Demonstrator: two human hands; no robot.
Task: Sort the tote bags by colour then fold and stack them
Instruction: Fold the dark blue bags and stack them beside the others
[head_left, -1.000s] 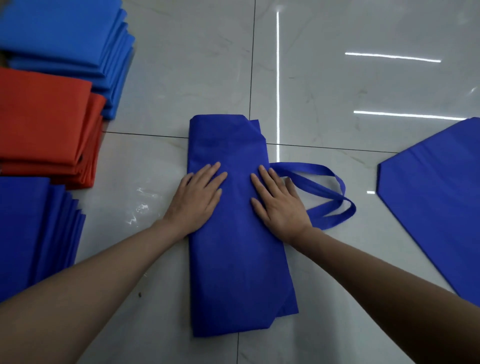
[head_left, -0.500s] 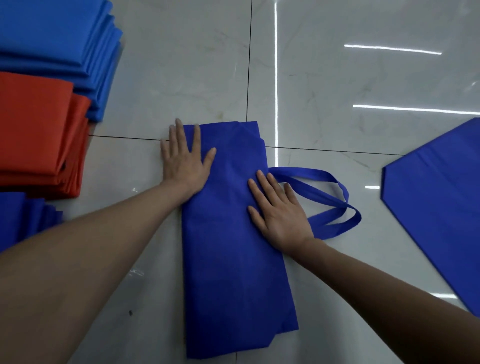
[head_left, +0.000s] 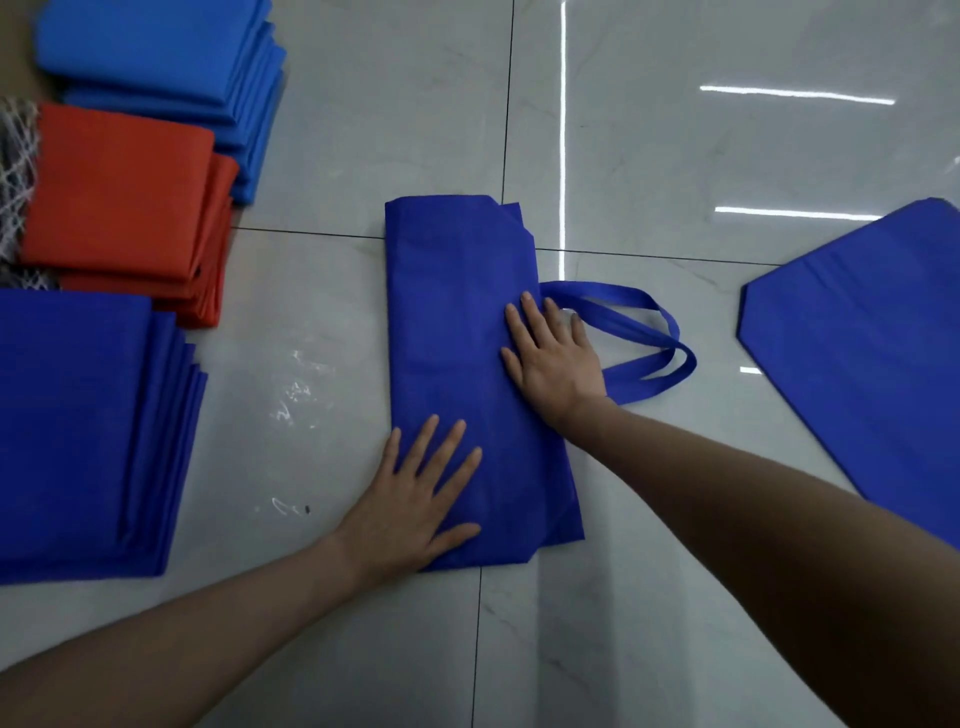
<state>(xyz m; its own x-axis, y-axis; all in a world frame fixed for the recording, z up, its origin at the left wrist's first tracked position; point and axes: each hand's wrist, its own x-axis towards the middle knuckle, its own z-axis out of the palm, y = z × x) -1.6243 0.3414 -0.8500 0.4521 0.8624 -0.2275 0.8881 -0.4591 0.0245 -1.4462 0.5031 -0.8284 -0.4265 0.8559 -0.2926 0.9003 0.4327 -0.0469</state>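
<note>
Two bare hands lie flat on a dark blue tote bag (head_left: 467, 338), which is folded into a long narrow strip on the pale tiled floor (head_left: 649, 156). The strip's left edge runs straight. Its right edge is less tidy, with an under-layer peeking out at the far corner and again at the near corner. Both handles (head_left: 649, 332) loop out from the right edge about halfway along and rest flat on the tile.

Bare floor lies beyond the strip's far end and to either side of it. To the left, a band of tile with a pale smear separates it from three folded stacks: a dark blue stack (head_left: 78, 426) nearest, an orange-red stack (head_left: 119, 197) beyond that, and a lighter blue stack (head_left: 156, 52) farthest. Their layered edges step out toward the strip. To the right, well apart from the handles, a second dark blue bag (head_left: 857, 338) is spread flat with an angled corner facing the strip.

The left hand (head_left: 415, 504) is palm down, fingers straight and spread, pressing the near left corner. The right hand (head_left: 558, 358) is palm down too, fingers straight, pressing the right edge at mid-length, with its outer fingers over the root of the handles
</note>
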